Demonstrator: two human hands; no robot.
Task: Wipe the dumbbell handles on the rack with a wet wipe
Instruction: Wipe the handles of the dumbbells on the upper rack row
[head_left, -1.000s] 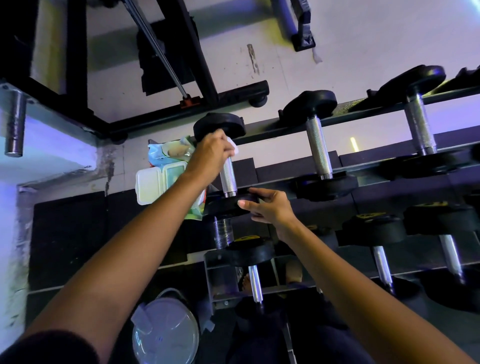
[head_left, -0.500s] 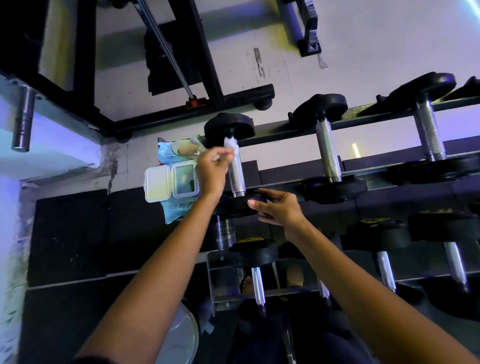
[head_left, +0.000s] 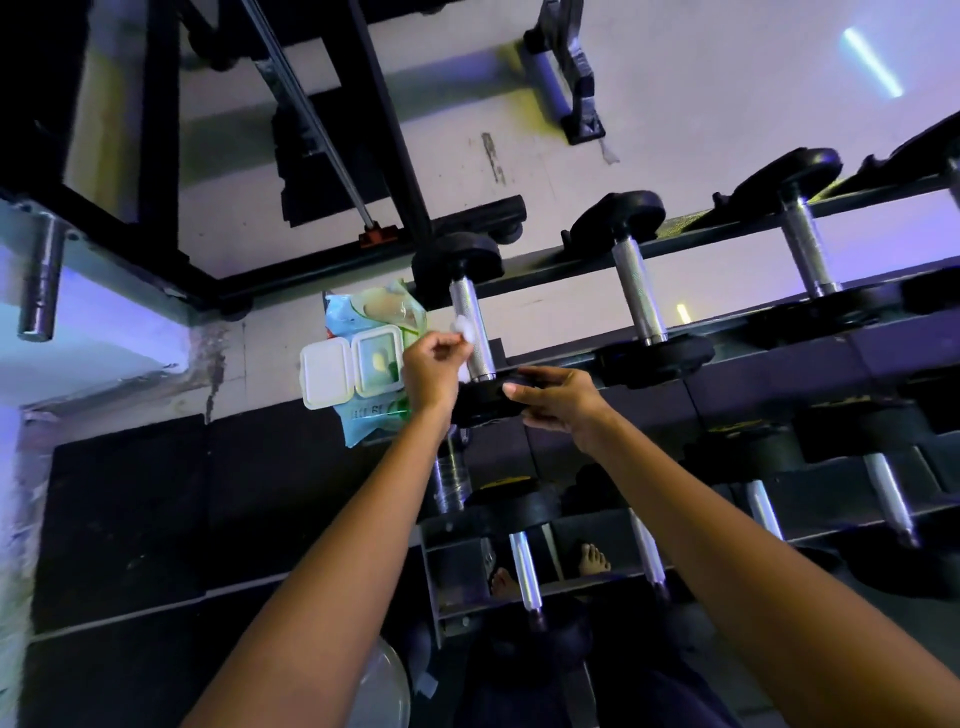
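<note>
The leftmost dumbbell on the rack's top tier has a knurled silver handle (head_left: 471, 327) between two black heads. My left hand (head_left: 432, 366) pinches a small white wet wipe (head_left: 463, 328) against the left side of that handle, about midway along it. My right hand (head_left: 558, 399) rests on the near black head (head_left: 485, 402) of the same dumbbell, fingers laid over its rim. Two more dumbbells with silver handles (head_left: 639, 296) (head_left: 808, 249) lie to the right on the same tier.
An open pack of wet wipes (head_left: 366, 358), lid flipped up, lies at the rack's left end. Lower tiers hold more dumbbells (head_left: 524, 566). A black machine frame (head_left: 363, 244) stands behind. A round lidded bin (head_left: 387, 691) sits by my feet.
My left hand has slid down the handle from the far head toward the middle, the wipe going from a full grasp to a fingertip pinch. The right hand stayed on the near head.
</note>
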